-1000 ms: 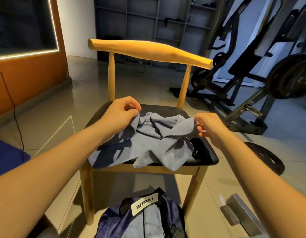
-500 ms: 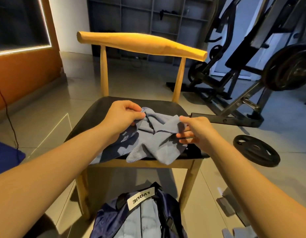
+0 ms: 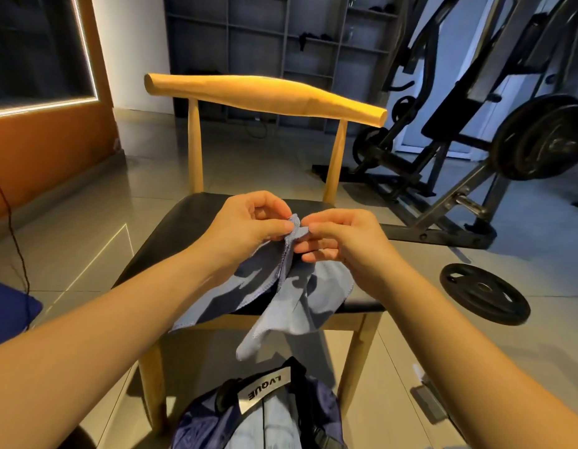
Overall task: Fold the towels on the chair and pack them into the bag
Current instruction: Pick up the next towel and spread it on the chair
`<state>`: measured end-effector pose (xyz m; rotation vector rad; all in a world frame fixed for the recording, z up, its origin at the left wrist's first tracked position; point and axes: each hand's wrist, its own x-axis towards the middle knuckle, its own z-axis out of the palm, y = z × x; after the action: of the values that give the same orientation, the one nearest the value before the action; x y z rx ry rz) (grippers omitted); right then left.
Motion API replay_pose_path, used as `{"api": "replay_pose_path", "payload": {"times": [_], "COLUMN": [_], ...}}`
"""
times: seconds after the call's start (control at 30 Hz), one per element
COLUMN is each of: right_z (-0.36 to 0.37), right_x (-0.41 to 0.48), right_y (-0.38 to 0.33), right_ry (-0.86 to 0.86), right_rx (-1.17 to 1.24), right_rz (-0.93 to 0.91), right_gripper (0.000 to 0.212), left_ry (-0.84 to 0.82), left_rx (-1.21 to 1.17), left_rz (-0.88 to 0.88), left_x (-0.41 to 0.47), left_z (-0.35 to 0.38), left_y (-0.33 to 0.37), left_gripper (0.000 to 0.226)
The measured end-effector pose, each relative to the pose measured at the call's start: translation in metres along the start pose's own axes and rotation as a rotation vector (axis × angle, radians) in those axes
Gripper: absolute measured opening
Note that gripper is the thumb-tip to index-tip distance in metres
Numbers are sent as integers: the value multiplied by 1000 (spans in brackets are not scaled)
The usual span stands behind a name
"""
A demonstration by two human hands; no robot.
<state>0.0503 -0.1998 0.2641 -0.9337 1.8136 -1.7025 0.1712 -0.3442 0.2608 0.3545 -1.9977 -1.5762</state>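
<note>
A grey-blue towel (image 3: 300,296) hangs bunched over the front of the black seat of a wooden chair (image 3: 171,234). My left hand (image 3: 248,225) and my right hand (image 3: 342,241) meet above the seat's middle, each pinching the towel's top edge between thumb and fingers, almost touching. The cloth drapes down from the pinch, one corner dangling past the seat's front rail. A navy bag (image 3: 258,413) with a white label lies on the floor right below the chair's front, light blue fabric showing inside it.
A round weight plate (image 3: 485,293) lies on the tiled floor to the right of the chair. A weight machine with a loaded bar (image 3: 537,140) stands behind it. An orange wall (image 3: 48,150) and a thin cable run along the left. Dark shelving fills the back.
My two hands have come together from either side of the towel and lifted its pinched edges to one point above the seat. The cloth has gathered into a narrower hanging bunch.
</note>
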Motion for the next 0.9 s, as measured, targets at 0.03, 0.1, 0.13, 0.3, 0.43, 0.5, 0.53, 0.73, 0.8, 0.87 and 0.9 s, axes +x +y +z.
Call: {"api": "replay_pose_path", "payload": {"times": [0.03,0.1,0.13,0.3,0.43,0.5,0.53,0.73,0.8,0.87,0.9], "right_z": [-2,-5,-6,-5,-4,-4,-4,-4,-4,-4,-3], "right_x": [0,-2,-3,-5,-2,-2,-1,2,3,4,3], "right_y": [-1,-2,-3,-6,-4,-4,-3,2,5,7,7], "right_ry": [-35,-74,-72,-95,-89,-86,-78,-11,11,12,-1], "right_rx": [8,-22,-47,-193,-312,-365,-400,-640,-692,-681,-672], "right_rz": [2,-23,-40,-130,-166,-178,-191,-363,-416,-442,-444], "right_gripper": [16,20,18,12,11,11,11,15,16,16,16], "left_ry": [6,12,11,-11,-40,-50,-56,-73,-72,-80,-86], "left_rx": [-3,-12,-18,8,12,35,48,205,286,349,372], "left_rz": [5,6,6,2,-4,-2,-2,71,125,176,194], "left_x": [0,1,0,-4,-6,-7,-7,-8,-8,-8,-8], "left_z": [-2,-6,-7,-7,-4,-3,-4,-4,-4,-5,-6], "left_y": [0,-1,-1,2,3,4,4,6,8,10,11], "left_gripper": [12,13,13,13,15,16,16,14,15,16,17]}}
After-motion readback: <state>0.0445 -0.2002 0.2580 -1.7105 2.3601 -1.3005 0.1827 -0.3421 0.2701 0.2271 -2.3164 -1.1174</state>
